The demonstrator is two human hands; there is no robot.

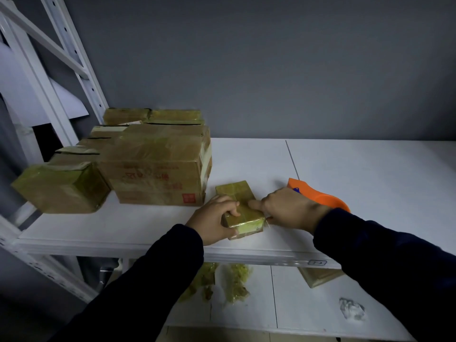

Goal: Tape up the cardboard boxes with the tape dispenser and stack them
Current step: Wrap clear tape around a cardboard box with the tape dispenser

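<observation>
Cardboard wrapped in glossy yellowish tape, the small box [234,192] lies near the front edge of the white shelf [370,181]. It looks light and stiff but slick, so it is probably best gripped across its corners. The left hand [212,220] curls round its near left corner, while the right hand [288,208] grips the orange tape dispenser [325,197] against the box's right side. Other taped boxes [158,166] sit stacked just to the left.

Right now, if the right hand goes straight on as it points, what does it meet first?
The small box: the right hand points left, fingertip apparently at its side already. The left hand grips the far side.
</observation>
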